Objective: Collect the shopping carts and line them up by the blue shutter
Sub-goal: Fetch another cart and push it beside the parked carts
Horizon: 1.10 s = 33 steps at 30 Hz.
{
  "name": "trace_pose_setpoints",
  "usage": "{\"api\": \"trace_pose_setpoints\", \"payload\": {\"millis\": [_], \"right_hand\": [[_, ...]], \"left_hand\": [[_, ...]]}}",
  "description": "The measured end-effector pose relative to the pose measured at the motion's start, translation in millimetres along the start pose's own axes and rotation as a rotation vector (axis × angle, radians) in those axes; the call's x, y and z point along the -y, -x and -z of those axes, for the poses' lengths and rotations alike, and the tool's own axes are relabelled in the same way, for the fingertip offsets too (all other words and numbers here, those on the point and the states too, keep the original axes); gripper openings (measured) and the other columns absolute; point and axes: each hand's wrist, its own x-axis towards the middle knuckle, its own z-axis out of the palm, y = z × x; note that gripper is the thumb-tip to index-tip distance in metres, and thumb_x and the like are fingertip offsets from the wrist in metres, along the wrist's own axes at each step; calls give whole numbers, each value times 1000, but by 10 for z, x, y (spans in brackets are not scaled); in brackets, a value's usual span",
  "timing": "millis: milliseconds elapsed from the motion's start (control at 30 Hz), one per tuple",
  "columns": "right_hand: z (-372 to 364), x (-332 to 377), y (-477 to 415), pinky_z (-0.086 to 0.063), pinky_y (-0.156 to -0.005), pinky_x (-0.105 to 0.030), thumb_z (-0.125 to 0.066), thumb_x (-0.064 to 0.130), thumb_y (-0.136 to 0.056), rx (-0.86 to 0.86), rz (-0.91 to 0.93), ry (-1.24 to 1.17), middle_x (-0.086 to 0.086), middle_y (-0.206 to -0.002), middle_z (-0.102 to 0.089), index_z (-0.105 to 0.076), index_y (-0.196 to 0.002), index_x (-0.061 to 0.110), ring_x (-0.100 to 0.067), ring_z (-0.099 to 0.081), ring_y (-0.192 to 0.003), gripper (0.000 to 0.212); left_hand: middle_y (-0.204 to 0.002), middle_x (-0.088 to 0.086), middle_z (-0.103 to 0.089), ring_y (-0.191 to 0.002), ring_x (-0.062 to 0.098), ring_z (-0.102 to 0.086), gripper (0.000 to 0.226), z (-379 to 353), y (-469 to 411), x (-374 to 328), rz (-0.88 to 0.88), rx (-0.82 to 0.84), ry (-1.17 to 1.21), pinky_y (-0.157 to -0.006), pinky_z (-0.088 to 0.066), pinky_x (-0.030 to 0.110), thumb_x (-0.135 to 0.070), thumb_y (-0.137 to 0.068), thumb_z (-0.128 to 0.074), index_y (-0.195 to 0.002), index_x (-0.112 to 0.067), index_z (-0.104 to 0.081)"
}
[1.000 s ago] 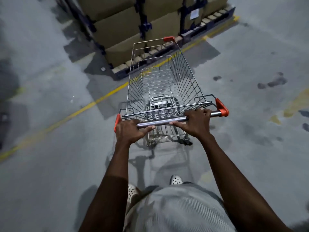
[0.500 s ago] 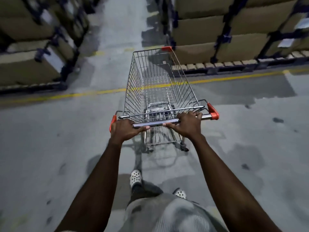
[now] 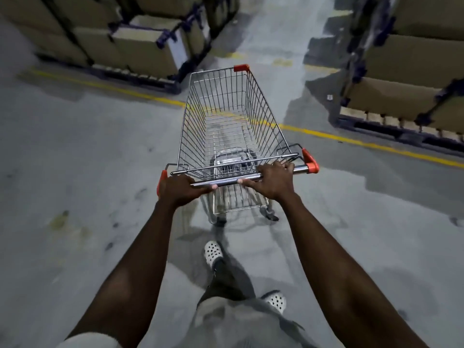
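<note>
Swinging away from the rack it faced half a second ago, the shopping cart [image 3: 226, 116] now noses across the yellow floor line [image 3: 351, 140] toward the aisle [image 3: 271, 46]. The left rack [image 3: 140, 46] and right rack [image 3: 401, 64] of cartons have slid out to either side of the view. Both hands stay on the handle bar [image 3: 226, 181]. The left hand [image 3: 179, 189] grips its far left end by the orange cap and the right hand [image 3: 272, 180] grips nearer the right end, with the fingers [image 3: 282, 168] of each curled fully round the bar and the thumbs beneath. The wire basket is empty, and the person walks close behind in white clogs [image 3: 213, 252].

The likeliest mishap is a clipped corner: the pallet [image 3: 173, 86] under the left rack juts near the cart's front left, and an empty cart mid-turn may swing wider than intended. Blur at the frame's edges suggests a brisk pace, which leaves little margin to correct. Dark patches on the concrete floor [image 3: 75, 159] could be damp, though that cannot be confirmed, and loose clogs would slip there. Neither the blue shutter nor any other cart is in view, so the route ahead is unconfirmed.
</note>
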Motion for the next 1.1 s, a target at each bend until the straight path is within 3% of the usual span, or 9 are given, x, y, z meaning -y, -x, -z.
{"api": "trace_pose_setpoints", "payload": {"millis": [133, 267, 367, 467, 567, 733, 933, 1033, 1100], "right_hand": [[-96, 384, -315, -31, -102, -52, -14, 106, -67, 43, 98, 6, 2, -99, -75, -74, -96, 29, -26, -63, -110, 102], [-180, 792, -606, -33, -104, -53, -23, 105, -70, 77, 204, 13, 1, -99, -75, -76, -95, 30, -27, -63, -110, 96], [-187, 1147, -836, -33, -105, -53, -33, 101, -72, 86, 278, 6, -1, -96, -75, -76, -91, 29, -28, -64, -108, 87], [-263, 1500, -1121, -32, -104, -51, -30, 104, -69, 136, 323, 35, -1, -93, -74, -74, -91, 28, -27, -64, -106, 91], [-334, 1844, -1451, -34, -104, -51, -19, 110, -61, 248, 383, 108, -2, -94, -74, -74, -96, 29, -26, -65, -103, 104], [-406, 2518, -2105, -51, -87, -41, -13, 112, -56, 363, 566, 223, -3, -89, -71, -65, -86, 28, -27, -66, -88, 103], [-539, 3282, -2773, -44, -72, -36, -18, 113, -54, 407, 636, 241, 1, -77, -64, -62, -74, 25, -24, -61, -77, 100], [-575, 3603, -3078, -46, -73, -35, -21, 112, -56, 441, 673, 265, 2, -74, -63, -62, -74, 23, -24, -64, -78, 99], [-581, 3804, -3258, -46, -74, -35, -21, 111, -59, 454, 715, 306, 1, -79, -64, -63, -78, 24, -25, -65, -82, 99]], "left_hand": [[-80, -11, -72, -103, 13, -65, 101, -1, 83, 413, 108, 31, 16, -122, -14, 50, -112, -55, -17, -91, -42, -79], [-94, -9, -75, -110, 16, -65, 101, 52, 163, 801, 194, 39, 37, -121, -16, 51, -112, -54, -15, -106, -50, -75], [-94, -9, -75, -113, 17, -64, 93, 112, 169, 1114, 250, 47, 60, -120, -16, 53, -112, -53, -21, -92, -47, -75], [-70, -12, -67, -100, 16, -66, 93, 156, 110, 1473, 325, 59, 119, -117, -22, 55, -114, -46, -26, -66, -34, -71], [-71, -7, -71, -96, 18, -67, 93, 177, 30, 1803, 378, 69, 177, -116, -24, 56, -112, -48, -34, -67, -29, -72], [-43, -4, -61, -67, 12, -70, 98, 380, -122, 2385, 469, 180, 274, -108, -30, 48, -108, -52, -40, -49, -14, -65], [-56, -9, -70, -71, 5, -69, 114, 526, -432, 3073, 557, 274, 297, -113, -19, 53, -115, -41, -20, -76, -26, -82], [-56, -10, -70, -73, 5, -68, 104, 652, -519, 3307, 551, 248, 334, -103, -23, 49, -112, -50, -23, -74, -28, -79], [-56, -8, -71, -71, 5, -68, 84, 734, -568, 3453, 539, 236, 359, -91, -26, 43, -107, -61, -29, -75, -36, -73]]}}
